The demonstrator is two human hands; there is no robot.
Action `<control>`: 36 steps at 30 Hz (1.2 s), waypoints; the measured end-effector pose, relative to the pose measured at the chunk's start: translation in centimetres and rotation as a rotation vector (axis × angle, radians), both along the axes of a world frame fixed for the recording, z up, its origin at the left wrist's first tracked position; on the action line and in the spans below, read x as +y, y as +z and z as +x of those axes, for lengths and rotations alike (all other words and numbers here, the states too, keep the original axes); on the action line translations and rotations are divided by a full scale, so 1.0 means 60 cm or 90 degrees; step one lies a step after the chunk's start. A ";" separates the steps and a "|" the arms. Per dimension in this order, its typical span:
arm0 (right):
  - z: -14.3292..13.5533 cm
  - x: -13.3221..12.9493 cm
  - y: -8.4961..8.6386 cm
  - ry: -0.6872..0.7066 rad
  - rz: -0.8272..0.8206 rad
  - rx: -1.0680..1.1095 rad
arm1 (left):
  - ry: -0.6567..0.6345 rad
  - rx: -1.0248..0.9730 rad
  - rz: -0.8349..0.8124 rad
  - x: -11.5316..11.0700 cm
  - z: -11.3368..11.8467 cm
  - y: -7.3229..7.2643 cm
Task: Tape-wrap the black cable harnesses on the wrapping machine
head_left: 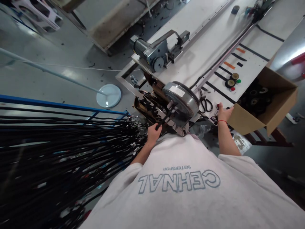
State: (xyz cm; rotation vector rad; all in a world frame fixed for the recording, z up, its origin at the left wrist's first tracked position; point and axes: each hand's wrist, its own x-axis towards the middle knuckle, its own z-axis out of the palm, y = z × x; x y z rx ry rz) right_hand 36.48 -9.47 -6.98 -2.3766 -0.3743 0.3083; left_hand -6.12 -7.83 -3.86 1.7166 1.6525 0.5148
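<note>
Near the middle of the head view, my left hand (154,133) is closed round the end of a black cable (162,122) beside a round grey machine (182,98). My right hand (224,114) rests at the table's near edge, its thumb by a small red button (218,106); its fingers are apart and it holds nothing that I can see. Black-handled scissors (205,103) lie on the white table (214,54) just left of my right hand. A long black cable (209,68) runs along the table from the round machine to the far end.
An open cardboard box (281,109) with black tape rolls stands right. Two tape rolls (230,83) and tape strips lie on the table. A motor unit (152,52) sits at the table's left end. Many black cables (71,136) hang on a blue rack (59,104) at left.
</note>
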 end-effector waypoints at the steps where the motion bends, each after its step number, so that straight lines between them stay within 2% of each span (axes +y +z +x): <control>1: -0.001 0.000 0.002 0.001 -0.001 0.004 | 0.006 0.004 0.004 0.005 0.009 0.004; 7: -0.006 0.004 0.012 0.001 0.001 0.014 | 0.005 0.027 0.000 0.040 0.048 0.009; 15: -0.006 0.002 0.007 -0.002 0.009 0.002 | -0.053 0.025 0.022 0.080 0.079 0.000; 18: -0.006 0.001 0.005 0.001 0.003 -0.002 | -0.052 0.036 0.025 0.088 0.081 -0.003; 26: -0.004 -0.001 -0.003 0.000 0.015 -0.022 | -0.062 0.044 -0.019 0.061 0.069 -0.020; 30: -0.006 0.000 0.004 0.003 0.002 -0.011 | -0.040 0.046 -0.027 0.047 0.066 -0.031; 36: -0.012 -0.001 0.012 0.004 0.016 -0.014 | -0.034 0.077 -0.070 0.025 0.038 -0.045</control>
